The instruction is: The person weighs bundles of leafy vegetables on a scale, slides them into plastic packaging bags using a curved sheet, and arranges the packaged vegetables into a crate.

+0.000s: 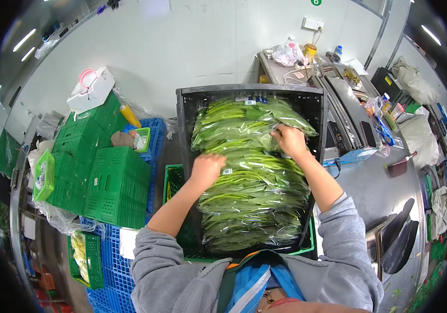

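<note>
A black crate holds several clear plastic bags of leafy green vegetables, laid in overlapping rows. Over the left side of the bags is my left hand, its fingers curled down near a small white label; what they hold, if anything, is hidden. My right hand is at the upper right of the rows, thumb and fingers pinched at the edge of a bag. Under the black crate, the rim of a green crate shows.
Stacked green crates stand on blue pallets at the left, with a white foam box on top. To the right is a metal table with a red-brown handled tool and black sheets. A cluttered bench reaches back to the wall.
</note>
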### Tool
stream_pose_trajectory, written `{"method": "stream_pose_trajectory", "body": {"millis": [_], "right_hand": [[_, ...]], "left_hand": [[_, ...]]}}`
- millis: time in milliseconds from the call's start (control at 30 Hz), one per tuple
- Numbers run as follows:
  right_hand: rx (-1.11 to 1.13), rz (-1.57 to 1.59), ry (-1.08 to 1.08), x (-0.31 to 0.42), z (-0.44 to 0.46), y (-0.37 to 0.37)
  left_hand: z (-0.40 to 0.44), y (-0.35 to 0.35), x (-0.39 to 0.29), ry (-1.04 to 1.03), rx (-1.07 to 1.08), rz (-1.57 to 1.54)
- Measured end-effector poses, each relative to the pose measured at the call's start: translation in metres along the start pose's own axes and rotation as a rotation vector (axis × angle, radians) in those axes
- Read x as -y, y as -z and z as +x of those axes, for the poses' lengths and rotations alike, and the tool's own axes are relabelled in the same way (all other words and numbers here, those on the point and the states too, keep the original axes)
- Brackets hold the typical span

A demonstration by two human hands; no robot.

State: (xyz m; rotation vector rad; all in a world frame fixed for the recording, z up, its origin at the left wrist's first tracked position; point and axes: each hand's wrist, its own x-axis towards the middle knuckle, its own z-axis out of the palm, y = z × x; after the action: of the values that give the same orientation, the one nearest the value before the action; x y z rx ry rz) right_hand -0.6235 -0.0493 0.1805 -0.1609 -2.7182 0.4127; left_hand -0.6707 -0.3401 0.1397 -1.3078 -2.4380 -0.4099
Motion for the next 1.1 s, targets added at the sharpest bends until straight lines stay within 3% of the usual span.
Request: {"method": "stream_pose_trajectory", "body": {"millis": [133,200,267,333,367,467,633,700,800,867,900,967,1033,1100], "right_hand": [[-0.014,0.003,0.058,0.004,-0.018,0.004],[-0.270,0.010,0.299,0.017,-0.030,0.008],[-0.288,0.070,0.518,0.030,-0.048,0.014],[-0.150,0.125,0.628,0.026,-0.078,-0.005],[-0.054,0.134,0.587,0.030,-0.090,-0.009],[-0.094,-0.044,0.436,0.032,-0.101,-0.022],[0.060,-0.013,0.192,0.009,-0.051,-0.043],[0.092,-0.019,0.162,0.012,-0.036,-0.037],[0.234,0.019,0.132,0.016,-0.028,-0.025],[0.297,0.028,0.089,0.019,-0.026,-0.021],[0.216,0.067,0.157,0.012,-0.026,-0.030],[0.205,0.039,0.177,0.009,-0.026,-0.032],[0.195,0.012,0.194,0.011,-0.032,-0.032],[0.042,-0.059,0.279,0.014,-0.040,-0.032]], "left_hand": [[0.032,-0.003,0.015,0.126,0.031,-0.036],[0.048,-0.002,0.022,0.144,0.033,-0.007],[0.061,-0.002,0.023,0.241,0.062,0.046],[0.065,-0.003,0.024,0.274,0.079,0.019],[0.065,-0.002,0.024,0.273,0.078,0.020],[0.063,-0.003,0.023,0.275,0.082,0.016],[0.048,0.000,0.015,0.239,0.023,-0.021],[0.030,0.014,-0.002,-0.121,-0.304,0.000],[-0.027,0.002,-0.027,-0.333,-0.092,-0.143],[-0.050,-0.003,-0.043,-0.163,0.020,-0.151],[-0.058,-0.007,-0.042,-0.159,0.022,-0.154],[-0.067,-0.022,-0.033,0.068,0.214,-0.103],[-0.068,-0.038,-0.035,0.070,0.174,-0.122],[-0.062,-0.048,-0.046,0.109,0.176,-0.190]]}}
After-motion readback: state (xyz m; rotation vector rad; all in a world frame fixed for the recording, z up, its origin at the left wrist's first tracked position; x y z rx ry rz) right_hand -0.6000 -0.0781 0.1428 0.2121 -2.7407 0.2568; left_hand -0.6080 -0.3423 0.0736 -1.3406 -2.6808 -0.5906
